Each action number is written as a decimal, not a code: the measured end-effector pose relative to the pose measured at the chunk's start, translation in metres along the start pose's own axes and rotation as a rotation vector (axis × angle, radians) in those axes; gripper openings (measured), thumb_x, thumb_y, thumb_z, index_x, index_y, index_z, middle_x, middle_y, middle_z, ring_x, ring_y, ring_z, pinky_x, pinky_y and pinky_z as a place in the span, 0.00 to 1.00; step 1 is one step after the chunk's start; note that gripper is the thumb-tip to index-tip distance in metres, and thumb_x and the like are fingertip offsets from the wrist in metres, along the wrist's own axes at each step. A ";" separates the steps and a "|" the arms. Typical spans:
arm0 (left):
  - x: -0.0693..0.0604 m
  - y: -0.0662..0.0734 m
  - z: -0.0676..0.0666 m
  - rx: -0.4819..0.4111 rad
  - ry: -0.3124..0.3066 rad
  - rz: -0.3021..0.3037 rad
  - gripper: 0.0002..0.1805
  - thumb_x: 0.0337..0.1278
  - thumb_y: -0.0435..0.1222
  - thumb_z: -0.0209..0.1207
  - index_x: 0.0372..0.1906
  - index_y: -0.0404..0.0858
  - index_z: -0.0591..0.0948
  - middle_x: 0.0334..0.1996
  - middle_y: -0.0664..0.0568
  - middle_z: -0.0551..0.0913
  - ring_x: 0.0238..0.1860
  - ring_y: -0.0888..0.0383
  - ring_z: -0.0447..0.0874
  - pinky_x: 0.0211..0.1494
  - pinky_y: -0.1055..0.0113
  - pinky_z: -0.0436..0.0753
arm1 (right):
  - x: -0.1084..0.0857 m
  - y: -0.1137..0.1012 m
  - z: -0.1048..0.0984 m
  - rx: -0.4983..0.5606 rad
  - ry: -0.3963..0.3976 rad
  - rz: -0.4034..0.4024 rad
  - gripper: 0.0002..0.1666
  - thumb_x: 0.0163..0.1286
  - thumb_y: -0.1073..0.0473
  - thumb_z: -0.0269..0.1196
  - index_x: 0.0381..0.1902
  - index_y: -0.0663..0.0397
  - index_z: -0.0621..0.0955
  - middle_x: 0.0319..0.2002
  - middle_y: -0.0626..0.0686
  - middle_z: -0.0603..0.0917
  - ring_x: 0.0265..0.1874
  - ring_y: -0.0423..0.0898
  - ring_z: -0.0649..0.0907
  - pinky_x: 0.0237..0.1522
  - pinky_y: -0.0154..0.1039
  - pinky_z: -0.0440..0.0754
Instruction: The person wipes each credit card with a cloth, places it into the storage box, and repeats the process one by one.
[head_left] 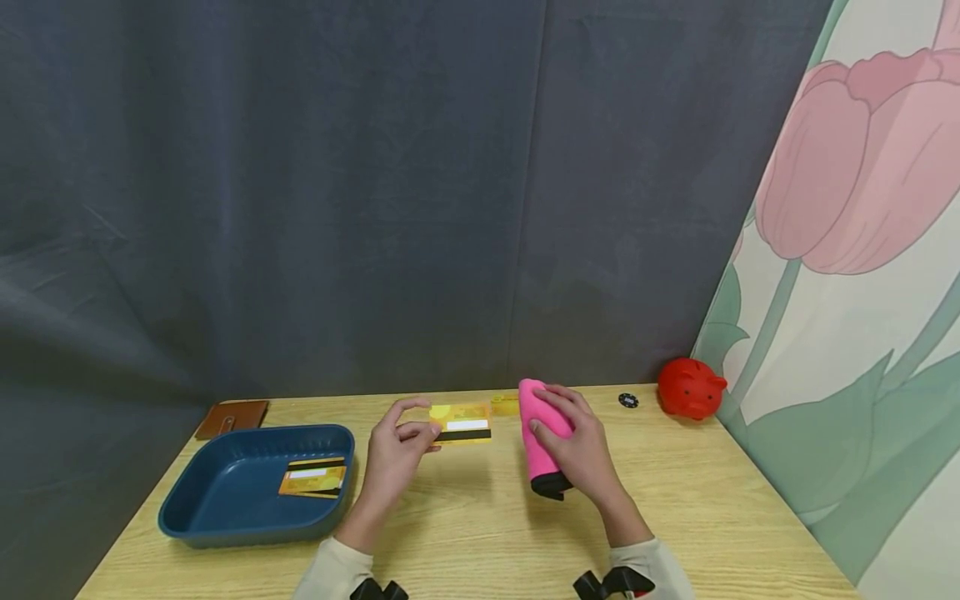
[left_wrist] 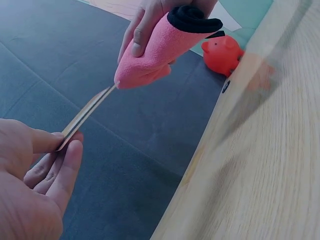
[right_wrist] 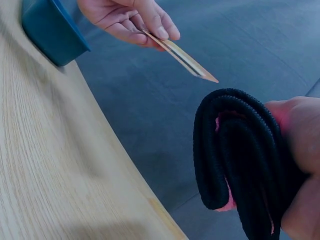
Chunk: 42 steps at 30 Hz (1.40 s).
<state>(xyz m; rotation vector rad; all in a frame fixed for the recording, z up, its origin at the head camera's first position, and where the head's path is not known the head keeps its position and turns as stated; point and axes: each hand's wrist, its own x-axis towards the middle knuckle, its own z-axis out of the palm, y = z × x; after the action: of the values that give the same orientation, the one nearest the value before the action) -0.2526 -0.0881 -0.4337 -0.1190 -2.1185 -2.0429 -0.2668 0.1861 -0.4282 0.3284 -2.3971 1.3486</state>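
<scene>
Two-handed handling above a pale wooden tabletop [head_left: 465, 533]. The left hand [head_left: 397, 457] pinches a yellow card [head_left: 467, 423] between thumb and fingers at one end; the card's opposite end projects free toward the right. A white panel and a black stripe mark its visible face. The right hand [head_left: 581, 442] grips a folded pink cloth [head_left: 540, 429], fingers over one side, its black-edged end toward the near side. Card and cloth are both raised; a narrow gap between them shows in the head and right wrist views.

Behind this gap, near the tabletop's far edge, lies a yellow item [head_left: 505, 407], partly hidden. To the left, a blue tray [head_left: 232, 500] stands inside the left edge, its right wall just beside the left forearm. Further yellow cards [head_left: 311, 477] overlap within it against that wall, the tray's floor extending to their left. A brown leather item [head_left: 234, 417] lies at the far left corner, behind the tray.

To the right, wood extends from the cloth to the slanting right edge. A black chip [head_left: 628, 401] lies near the far edge, and a red piggy bank [head_left: 688, 390] stands at the far right corner, close to the flower-patterned wall [head_left: 862, 167]. A dark curtain [head_left: 375, 208] bounds the far edge.
</scene>
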 end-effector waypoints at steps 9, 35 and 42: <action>-0.001 -0.003 0.001 0.026 -0.012 0.011 0.14 0.66 0.27 0.65 0.55 0.36 0.86 0.42 0.34 0.89 0.47 0.43 0.92 0.48 0.65 0.91 | 0.000 -0.001 0.001 0.002 0.008 -0.008 0.29 0.64 0.62 0.74 0.64 0.46 0.84 0.68 0.54 0.78 0.63 0.58 0.80 0.56 0.46 0.83; -0.008 -0.012 0.019 0.060 -0.108 0.036 0.21 0.66 0.27 0.64 0.63 0.37 0.83 0.49 0.35 0.89 0.49 0.42 0.92 0.49 0.68 0.90 | -0.015 -0.013 0.038 0.083 -0.116 -0.069 0.28 0.63 0.63 0.75 0.62 0.41 0.85 0.68 0.50 0.78 0.63 0.54 0.82 0.52 0.34 0.86; -0.013 -0.010 0.029 0.067 -0.116 0.041 0.22 0.67 0.30 0.65 0.64 0.38 0.83 0.49 0.37 0.90 0.49 0.49 0.92 0.49 0.68 0.90 | -0.024 -0.026 0.051 0.092 -0.135 -0.141 0.29 0.63 0.63 0.75 0.62 0.42 0.85 0.69 0.49 0.78 0.64 0.53 0.81 0.55 0.36 0.86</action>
<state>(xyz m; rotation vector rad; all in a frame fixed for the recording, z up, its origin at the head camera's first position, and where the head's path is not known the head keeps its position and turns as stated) -0.2446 -0.0590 -0.4473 -0.2757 -2.2302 -1.9847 -0.2459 0.1299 -0.4424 0.6201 -2.3715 1.4158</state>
